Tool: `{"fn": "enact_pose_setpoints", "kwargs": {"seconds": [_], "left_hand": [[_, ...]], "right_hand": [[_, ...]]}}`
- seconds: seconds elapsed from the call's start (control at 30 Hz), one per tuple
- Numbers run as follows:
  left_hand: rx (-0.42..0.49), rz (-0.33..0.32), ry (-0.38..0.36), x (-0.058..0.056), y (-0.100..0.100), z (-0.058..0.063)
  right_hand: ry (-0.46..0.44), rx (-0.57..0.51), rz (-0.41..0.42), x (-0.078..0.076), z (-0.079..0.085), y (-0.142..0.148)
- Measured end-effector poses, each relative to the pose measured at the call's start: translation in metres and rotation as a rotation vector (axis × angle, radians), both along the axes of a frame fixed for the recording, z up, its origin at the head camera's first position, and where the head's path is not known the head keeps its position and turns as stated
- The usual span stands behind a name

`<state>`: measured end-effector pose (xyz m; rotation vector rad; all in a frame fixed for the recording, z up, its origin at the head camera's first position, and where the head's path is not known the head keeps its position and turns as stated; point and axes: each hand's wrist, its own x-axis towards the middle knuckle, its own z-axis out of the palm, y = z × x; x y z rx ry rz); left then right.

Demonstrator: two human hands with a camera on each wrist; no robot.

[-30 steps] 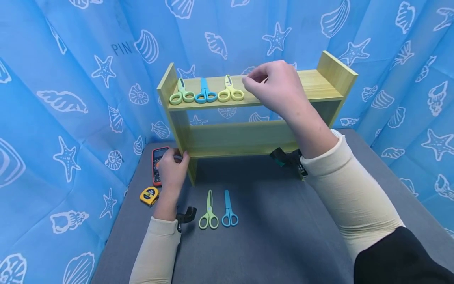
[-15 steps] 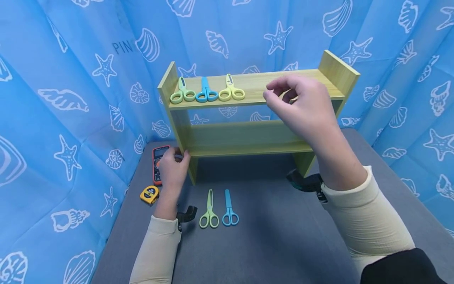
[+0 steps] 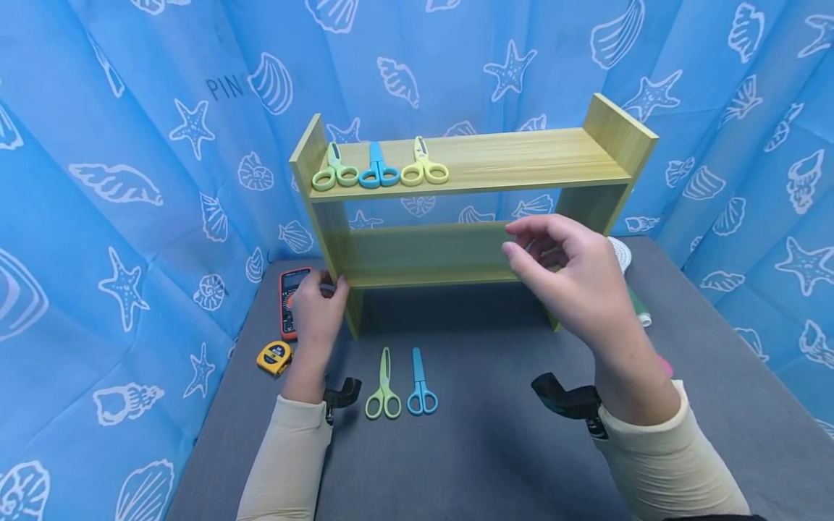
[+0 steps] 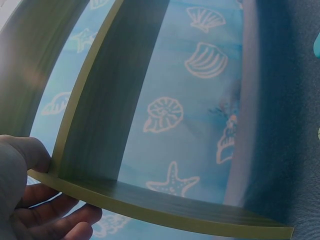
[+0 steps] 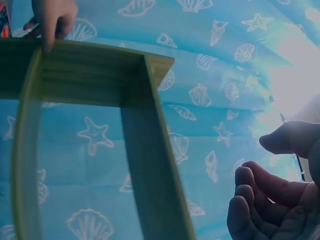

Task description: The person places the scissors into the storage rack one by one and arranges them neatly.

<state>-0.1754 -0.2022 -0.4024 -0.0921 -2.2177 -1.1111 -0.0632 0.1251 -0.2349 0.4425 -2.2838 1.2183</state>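
My left hand (image 3: 316,312) grips the left side board of a yellow wooden shelf (image 3: 541,155). In the left wrist view, the thumb and fingers of this hand (image 4: 47,212) lie on either side of the board's edge. My right hand (image 3: 576,278), fingers loosely bent and holding nothing, hovers before the shelf's right half, apart from it. On the upper board's left part lie green scissors (image 3: 335,171), blue scissors (image 3: 376,166) and yellow scissors (image 3: 423,163), side by side. Another green pair of scissors (image 3: 384,383) and blue pair of scissors (image 3: 418,370) lie on the table.
A multimeter (image 3: 287,318) and a yellow tape measure (image 3: 274,357) lie left of the shelf on the grey table (image 3: 469,456). Behind the right arm, a white round thing (image 3: 622,253) and a green thing (image 3: 640,307) show partly. A blue patterned curtain (image 3: 443,87) surrounds the table.
My right hand has moved from beside the yellow scissors at the upper board, rightward and then down, uncovering the board's middle. The left hand and all scissors stay in place.
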Motion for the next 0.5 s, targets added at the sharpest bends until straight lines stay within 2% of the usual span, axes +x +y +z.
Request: {"fn": "enact_pose_setpoints", "kwargs": {"seconds": [0.2,0.33,0.5], "left_hand": [[0.014,-0.007,-0.004,0.0,0.002,0.001],[0.017,-0.016,-0.009,0.001,0.002,0.001],[0.03,-0.015,-0.01,0.002,0.001,0.001]], "right_hand": [[0.0,-0.04,0.039,0.004,-0.032,0.001],[-0.015,-0.067,0.072,0.007,-0.065,-0.002],[-0.08,-0.057,0.104,0.006,-0.11,-0.009]]}}
